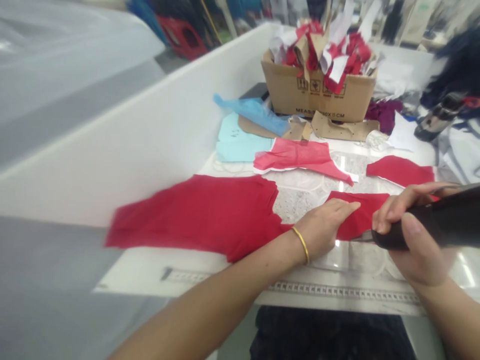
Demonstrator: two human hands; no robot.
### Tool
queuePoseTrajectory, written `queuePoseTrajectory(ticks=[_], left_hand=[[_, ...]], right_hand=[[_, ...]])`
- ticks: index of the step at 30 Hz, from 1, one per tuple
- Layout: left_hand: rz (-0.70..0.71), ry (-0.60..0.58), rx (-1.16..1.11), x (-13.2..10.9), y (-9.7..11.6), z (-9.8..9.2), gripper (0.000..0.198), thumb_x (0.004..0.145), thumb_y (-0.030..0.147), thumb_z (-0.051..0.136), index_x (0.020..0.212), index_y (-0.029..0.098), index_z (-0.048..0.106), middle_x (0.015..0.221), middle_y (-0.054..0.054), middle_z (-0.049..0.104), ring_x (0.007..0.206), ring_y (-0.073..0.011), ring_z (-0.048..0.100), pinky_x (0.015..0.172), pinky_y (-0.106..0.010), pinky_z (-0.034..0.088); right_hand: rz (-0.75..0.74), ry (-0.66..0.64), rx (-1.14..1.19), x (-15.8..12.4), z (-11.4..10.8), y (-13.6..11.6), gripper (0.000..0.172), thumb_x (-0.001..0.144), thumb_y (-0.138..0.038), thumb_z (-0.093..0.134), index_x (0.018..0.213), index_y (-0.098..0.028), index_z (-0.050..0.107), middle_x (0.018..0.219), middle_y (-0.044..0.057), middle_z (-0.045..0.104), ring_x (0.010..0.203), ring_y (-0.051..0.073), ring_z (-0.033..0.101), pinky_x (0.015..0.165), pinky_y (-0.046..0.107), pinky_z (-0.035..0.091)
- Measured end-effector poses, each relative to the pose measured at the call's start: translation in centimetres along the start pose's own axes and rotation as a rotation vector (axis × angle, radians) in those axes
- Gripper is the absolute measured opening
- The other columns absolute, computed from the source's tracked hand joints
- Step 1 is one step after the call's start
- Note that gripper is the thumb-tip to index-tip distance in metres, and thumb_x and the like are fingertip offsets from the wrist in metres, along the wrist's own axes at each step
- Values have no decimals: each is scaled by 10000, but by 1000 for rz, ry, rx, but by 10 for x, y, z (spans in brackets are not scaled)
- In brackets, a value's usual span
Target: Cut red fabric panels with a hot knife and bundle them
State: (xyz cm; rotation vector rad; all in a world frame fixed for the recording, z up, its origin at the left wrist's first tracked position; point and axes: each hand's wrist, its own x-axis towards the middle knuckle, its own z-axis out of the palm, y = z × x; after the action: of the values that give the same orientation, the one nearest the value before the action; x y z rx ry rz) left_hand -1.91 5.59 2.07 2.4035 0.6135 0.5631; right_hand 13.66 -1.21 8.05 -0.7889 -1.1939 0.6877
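Note:
My left hand (324, 227), with a gold bangle at the wrist, rests on the left part of a small red fabric piece (363, 212), its fingers pointing right and pressed together. Wrapped round a black handheld tool (442, 220), my right hand (416, 240) is at the right; the tool's metal tip touches or lies close to the lower edge of that piece. A large red fabric (210, 212) lies to the left, partly behind my left forearm. Behind are a pinkish-red piece on white (300, 155) and another red piece (401, 170).
A cardboard box (318, 92) full of red and white scraps stands at the back. Light blue pattern sheets (240, 145) lie before it. A measuring tape (337, 291) runs along the front edge. A white partition (150, 120) rises at left; a dark bottle (438, 117) is at right.

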Motion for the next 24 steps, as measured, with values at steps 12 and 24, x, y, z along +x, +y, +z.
queuePoseTrajectory(ticks=[12,24], left_hand=[[218,-29,-3,-2,14,11,605,753,-39,430,1308,168,553,1352,-95,650,1339,-204,556,1120,-397,502],[210,-107,19,0,10,13,608,791,-19,454,1375,142,499,1375,-137,632,1345,-234,560,1149,-430,475]], right_hand=[[23,-9,-4,-1,-12,-10,223,919,-228,680,1099,-267,555,711,-43,603,559,141,563,536,304,529],[-20,65,-2,-2,-31,-9,245,895,-162,698,1093,-266,598,723,-43,609,552,140,576,523,303,514]])
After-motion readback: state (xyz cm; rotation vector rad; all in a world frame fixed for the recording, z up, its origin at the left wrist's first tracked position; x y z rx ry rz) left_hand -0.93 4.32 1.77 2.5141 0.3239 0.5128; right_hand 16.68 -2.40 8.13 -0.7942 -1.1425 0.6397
